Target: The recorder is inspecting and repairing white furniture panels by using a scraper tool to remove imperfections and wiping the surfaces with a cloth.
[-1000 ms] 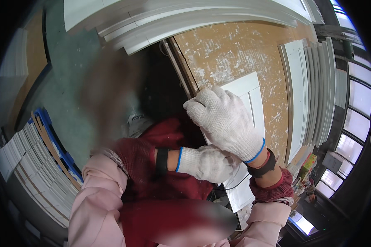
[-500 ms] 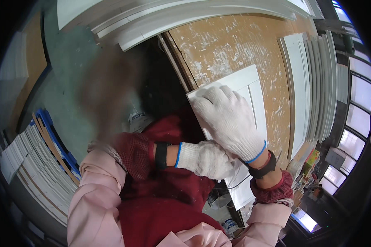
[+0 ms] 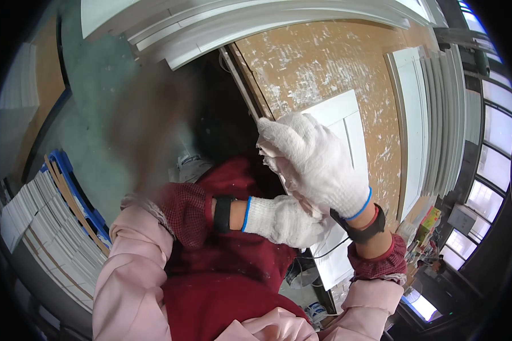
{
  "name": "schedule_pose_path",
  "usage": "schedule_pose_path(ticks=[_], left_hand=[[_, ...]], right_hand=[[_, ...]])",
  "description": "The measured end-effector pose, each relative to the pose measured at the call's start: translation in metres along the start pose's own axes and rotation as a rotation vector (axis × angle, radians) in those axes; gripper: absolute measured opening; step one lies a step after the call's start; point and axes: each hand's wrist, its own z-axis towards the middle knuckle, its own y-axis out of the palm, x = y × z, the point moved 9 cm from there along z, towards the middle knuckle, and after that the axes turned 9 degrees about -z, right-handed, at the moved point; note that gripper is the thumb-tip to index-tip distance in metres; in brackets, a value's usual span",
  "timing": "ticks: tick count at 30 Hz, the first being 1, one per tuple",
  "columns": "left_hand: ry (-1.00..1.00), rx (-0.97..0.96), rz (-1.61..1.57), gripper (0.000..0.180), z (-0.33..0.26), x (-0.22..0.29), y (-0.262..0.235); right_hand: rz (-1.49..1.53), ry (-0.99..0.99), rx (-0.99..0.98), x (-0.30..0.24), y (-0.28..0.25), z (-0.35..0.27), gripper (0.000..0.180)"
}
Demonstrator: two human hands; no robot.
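Note:
A white panel (image 3: 345, 126) with a recessed frame pattern lies at the near left edge of a paint-marked workbench. My right hand (image 3: 316, 159), in a white knit glove with a blue cuff, is above the panel's left part. Its fingers are curled, and a pale, crumpled-looking edge shows along their underside; what it is I cannot make out. My left hand (image 3: 284, 220), gloved alike, rests at the panel's near left side. Its fingers are hidden beneath my right wrist.
Long white panels (image 3: 210, 40) are stacked at the back. More white panels (image 3: 432, 113) stand in a row at the right of the brown bench top (image 3: 324, 57). At the lower left is another stack of thin boards (image 3: 57, 227). A dark cable (image 3: 335, 248) crosses the panel's near end.
My right hand has lifted off the panel and turned, with its fingers curling more and its underside coming into sight. My left hand and the panel have hardly moved.

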Motion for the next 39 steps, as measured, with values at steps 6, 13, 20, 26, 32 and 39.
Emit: schedule_pose_path(ticks=[6,13,20,26,32,39], left_hand=[[-0.023,-0.115,0.270,0.018,0.002,-0.001,0.011],[0.037,-0.030,0.309,0.024,-0.008,0.004,0.021],[0.015,-0.010,0.176,0.015,0.000,-0.001,0.008],[0.145,-0.008,0.294,0.017,-0.003,0.004,0.013],[0.059,0.043,0.213,0.017,0.001,0.003,-0.001],[0.064,-0.071,0.262,0.019,0.000,0.001,0.007]], right_hand=[[-0.247,0.053,-0.225,0.012,0.018,0.024,0.042],[0.260,0.201,-0.052,0.034,-0.015,0.006,0.047],[0.098,-0.006,-0.069,0.010,-0.003,-0.006,0.043],[0.104,0.101,-0.060,0.009,0.004,0.013,0.023],[0.198,0.211,-0.011,0.013,0.006,-0.010,0.010],[0.058,0.182,0.069,0.021,-0.009,0.007,0.023]])
